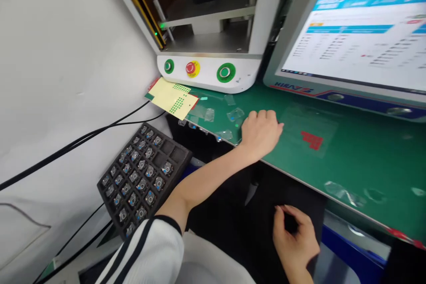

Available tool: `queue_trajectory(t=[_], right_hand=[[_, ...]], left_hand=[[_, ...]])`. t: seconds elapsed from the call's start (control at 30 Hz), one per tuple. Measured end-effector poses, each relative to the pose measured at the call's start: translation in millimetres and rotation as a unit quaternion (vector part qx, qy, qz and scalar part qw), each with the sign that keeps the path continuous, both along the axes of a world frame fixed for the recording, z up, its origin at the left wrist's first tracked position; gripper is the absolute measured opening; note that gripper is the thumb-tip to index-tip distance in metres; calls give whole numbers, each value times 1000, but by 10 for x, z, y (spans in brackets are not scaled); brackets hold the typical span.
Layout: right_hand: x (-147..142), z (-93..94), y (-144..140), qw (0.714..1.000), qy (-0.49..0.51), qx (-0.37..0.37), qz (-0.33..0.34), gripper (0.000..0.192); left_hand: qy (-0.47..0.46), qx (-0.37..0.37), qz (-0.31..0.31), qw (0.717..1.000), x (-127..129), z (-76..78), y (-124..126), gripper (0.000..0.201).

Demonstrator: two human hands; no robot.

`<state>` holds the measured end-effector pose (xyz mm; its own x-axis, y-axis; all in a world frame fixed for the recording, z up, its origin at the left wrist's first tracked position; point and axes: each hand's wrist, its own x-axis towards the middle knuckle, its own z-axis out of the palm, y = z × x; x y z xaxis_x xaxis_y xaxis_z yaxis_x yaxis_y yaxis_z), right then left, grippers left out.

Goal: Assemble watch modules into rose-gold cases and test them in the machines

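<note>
Green matting covers the tabletop (349,159) in front of me, with a white wall on the left and a machine and a monitor along the back edge.

My left hand (261,133) lies palm down on the mat near the front edge, fingers curled loosely under; I cannot tell whether anything is beneath them. It rests just beside a scatter of clear film scraps (233,115), so those bits are within a finger's reach. To its other side a clear sheet with a red stepped patch (312,140) lies flat on the mat, near but not touching the hand.

My right hand (294,239) is lower, below the front edge, fingers bent against something black; what it is I cannot make out, nor whether I grip it.

Further left, off the tabletop, a black tray (143,177) sits tilted by the wall. Most of its pockets hold one small metal part each; a few pockets on the right side are empty.

At the back left corner a yellow sheet (173,97) with green dots overhangs the edge. Behind it the machine (209,71) shows two green buttons and a red stop button (191,68) facing me. The monitor (359,35) leans back, lit.
</note>
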<state>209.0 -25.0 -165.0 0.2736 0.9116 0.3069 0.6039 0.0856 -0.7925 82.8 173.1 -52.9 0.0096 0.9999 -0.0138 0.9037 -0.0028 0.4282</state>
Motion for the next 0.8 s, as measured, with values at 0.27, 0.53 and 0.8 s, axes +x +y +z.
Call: queue_trajectory(t=[0.27,0.53,0.8], right_hand=[[-72,0,-72,995,21,-89,-43,49],[-113,-37,-41,995,54,-82,-28,52],[-82,-109,-75,996,-3,-87,-11,39]], left_hand=[[12,9,-13,1000,-987,209,-661,18],[115,-229,140,957,-2683,74,-1727,17],[107,-311,85,941,-2878,-148,-1978,23]])
